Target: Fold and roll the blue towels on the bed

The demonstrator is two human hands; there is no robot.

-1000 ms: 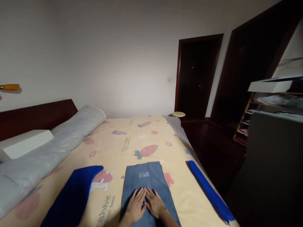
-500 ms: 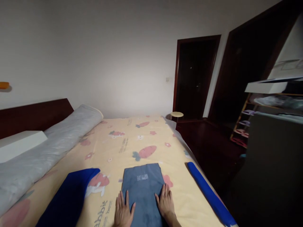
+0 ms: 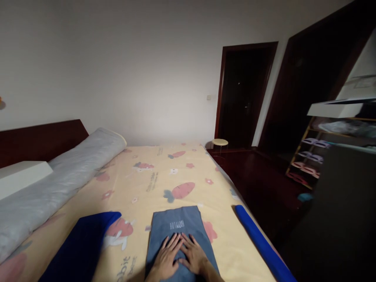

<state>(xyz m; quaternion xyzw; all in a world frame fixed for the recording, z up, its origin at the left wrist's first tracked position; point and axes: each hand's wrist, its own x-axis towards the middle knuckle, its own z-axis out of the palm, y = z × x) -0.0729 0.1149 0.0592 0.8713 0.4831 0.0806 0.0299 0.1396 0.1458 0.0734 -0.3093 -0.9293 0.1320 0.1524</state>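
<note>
A folded grey-blue cloth (image 3: pixel 190 217) with small white lettering lies flat on the bed, its near end cut off by the bottom of the view. Both my hands rest on top of it, side by side near its middle. My left hand (image 3: pixel 167 256) is flat with the fingers stretched forward. Fingers spread, my right hand (image 3: pixel 194 252) presses beside it, the fingertips of the two hands nearly touching. Dark blue fabric (image 3: pixel 78 243) lies to the left of the cloth. On the right, a long narrow blue folded piece (image 3: pixel 258 241) runs along the bed's edge.
The bed's yellow sheet (image 3: pixel 152 160) carries carrot and rabbit prints. A rolled grey quilt (image 3: pixel 85 160) and a white box (image 3: pixel 25 176) lie by the headboard (image 3: pixel 44 135). Beyond the bed stand a round stool (image 3: pixel 220 142) and a shoe rack (image 3: pixel 305 156) with several slippers.
My hands have moved inward from the cloth's two side edges to its middle, now close together. The view has shifted slightly; the cloth and blue pieces lie as before.
</note>
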